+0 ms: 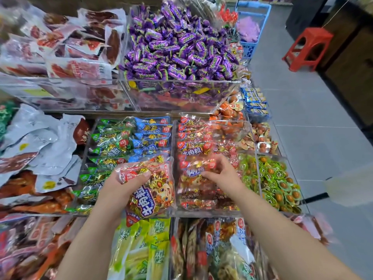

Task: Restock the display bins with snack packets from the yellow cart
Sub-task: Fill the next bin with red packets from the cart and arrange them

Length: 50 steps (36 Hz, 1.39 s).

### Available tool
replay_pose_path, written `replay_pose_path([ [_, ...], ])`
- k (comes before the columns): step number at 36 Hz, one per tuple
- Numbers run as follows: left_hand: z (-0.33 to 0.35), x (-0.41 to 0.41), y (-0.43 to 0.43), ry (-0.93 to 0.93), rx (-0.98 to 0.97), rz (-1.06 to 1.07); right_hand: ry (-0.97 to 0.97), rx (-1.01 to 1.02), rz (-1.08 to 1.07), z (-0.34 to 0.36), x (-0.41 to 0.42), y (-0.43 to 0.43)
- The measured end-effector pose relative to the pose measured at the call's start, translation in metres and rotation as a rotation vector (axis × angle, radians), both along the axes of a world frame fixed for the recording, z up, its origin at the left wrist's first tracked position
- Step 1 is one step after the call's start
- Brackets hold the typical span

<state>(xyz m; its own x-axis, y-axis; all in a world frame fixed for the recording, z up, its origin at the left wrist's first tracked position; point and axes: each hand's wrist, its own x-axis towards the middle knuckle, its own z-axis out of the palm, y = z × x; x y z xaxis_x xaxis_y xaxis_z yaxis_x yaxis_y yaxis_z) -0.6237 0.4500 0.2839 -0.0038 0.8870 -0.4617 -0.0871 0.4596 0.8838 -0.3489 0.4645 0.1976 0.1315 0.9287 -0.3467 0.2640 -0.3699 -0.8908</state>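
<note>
My left hand (123,183) grips a red clear packet of beef cubes (153,190) by its top end, held above the front edge of the clear bins. My right hand (220,172) reaches into the clear bin of red packets (201,214), fingers curled over a red packet (193,170) lying in the stack there. To the left of that bin stands a bin with green packets (105,144) and blue packets (153,136). The yellow cart is out of view.
An upper clear bin heaped with purple candies (177,47) sits behind. Green-wrapped egg snacks (272,182) fill the bin at the right. White and red meat pouches (36,142) lie at the left. A red stool (308,49) and blue basket (252,33) stand on the grey floor.
</note>
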Motion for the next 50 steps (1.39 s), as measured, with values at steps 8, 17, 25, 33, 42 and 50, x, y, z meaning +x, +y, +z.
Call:
replay_pose_path([
  [8,-0.004,0.003,0.002,-0.003,0.013,0.026,-0.098,-0.049,0.166,-0.001,-0.008,0.016],
  [17,-0.004,-0.001,0.001,0.004,0.003,0.028,-0.058,-0.046,0.105,-0.011,-0.013,-0.005],
  [25,-0.003,-0.001,-0.002,0.035,-0.007,-0.003,-0.161,0.112,0.120,-0.016,-0.012,-0.014],
  [33,-0.001,-0.002,-0.003,0.043,0.000,0.005,-0.066,0.231,-0.021,-0.007,-0.020,-0.002],
  [42,-0.001,-0.001,-0.002,0.048,0.002,0.015,-0.043,-0.080,0.153,-0.008,-0.015,0.010],
  [50,-0.002,0.002,0.002,0.069,-0.004,-0.017,-0.093,0.145,-0.098,-0.011,-0.026,0.010],
])
